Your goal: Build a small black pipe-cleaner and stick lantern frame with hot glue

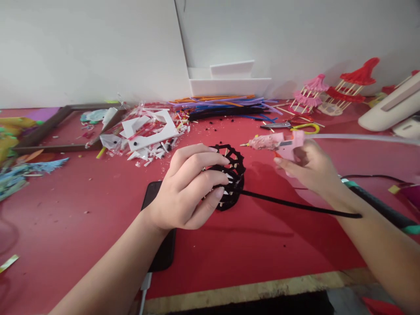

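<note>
My left hand [193, 188] is closed around a small black craft frame [236, 162], a cage-like form wrapped in black with pale sticks showing inside. From it a black pipe cleaner [288, 202] runs out to the right, its far end overlapping my right forearm. In my right hand [311, 164] is a pink hot glue gun [288, 146], held by its handle. Its nozzle points left, just above and to the right of the black frame, apart from it. My left palm hides part of the frame.
A phone [160, 253] with a white cable lies under my left wrist. Behind are foam scraps [151, 131], pipe cleaners [226, 105] and yellow-handled scissors [292, 126]. Small pink [310, 94] and red [354, 85] stick models stand back right. A brown frame [62, 127] lies left.
</note>
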`<state>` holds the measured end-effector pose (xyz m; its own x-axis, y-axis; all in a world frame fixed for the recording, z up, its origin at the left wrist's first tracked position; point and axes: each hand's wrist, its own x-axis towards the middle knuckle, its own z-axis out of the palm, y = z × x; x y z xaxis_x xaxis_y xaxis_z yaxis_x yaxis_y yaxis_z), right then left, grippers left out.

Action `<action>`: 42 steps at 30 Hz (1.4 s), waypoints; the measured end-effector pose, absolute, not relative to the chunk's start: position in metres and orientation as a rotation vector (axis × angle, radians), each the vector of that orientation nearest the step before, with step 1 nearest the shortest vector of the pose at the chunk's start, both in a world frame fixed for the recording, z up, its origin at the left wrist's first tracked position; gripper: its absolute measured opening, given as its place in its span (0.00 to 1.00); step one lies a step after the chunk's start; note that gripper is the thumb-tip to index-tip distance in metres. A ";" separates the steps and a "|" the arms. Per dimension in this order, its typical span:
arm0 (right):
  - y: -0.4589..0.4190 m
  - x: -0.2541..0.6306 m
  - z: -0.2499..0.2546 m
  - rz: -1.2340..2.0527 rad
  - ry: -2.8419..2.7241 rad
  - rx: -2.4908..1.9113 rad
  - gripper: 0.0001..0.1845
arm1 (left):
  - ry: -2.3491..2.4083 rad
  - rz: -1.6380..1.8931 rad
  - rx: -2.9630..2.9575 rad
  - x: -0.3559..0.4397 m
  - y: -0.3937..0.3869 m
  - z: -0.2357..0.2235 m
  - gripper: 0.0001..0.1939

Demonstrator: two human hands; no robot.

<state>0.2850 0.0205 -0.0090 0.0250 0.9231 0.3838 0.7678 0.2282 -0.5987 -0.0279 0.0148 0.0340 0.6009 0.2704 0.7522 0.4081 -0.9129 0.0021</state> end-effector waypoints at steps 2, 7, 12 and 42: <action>0.025 0.286 -0.009 0.250 -1.716 -1.641 0.19 | -0.564 -1.215 -2.642 -0.027 0.015 0.034 0.09; 0.034 0.288 -0.013 0.308 -1.766 -1.845 0.23 | -0.542 -1.236 -2.612 -0.026 0.017 0.033 0.07; 0.048 0.293 -0.024 0.018 -1.863 -1.888 0.15 | -0.529 -1.196 -2.559 -0.025 0.017 0.032 0.09; -0.036 0.230 0.071 0.264 -2.386 -1.108 0.06 | -0.566 -1.192 -2.607 -0.024 0.013 0.031 0.08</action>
<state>0.2301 -0.0363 0.0709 -0.5487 0.7581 0.3523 0.6630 0.6513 -0.3691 -0.0243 0.0130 0.0314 0.5968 0.2527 0.7616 0.4304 -0.9018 -0.0381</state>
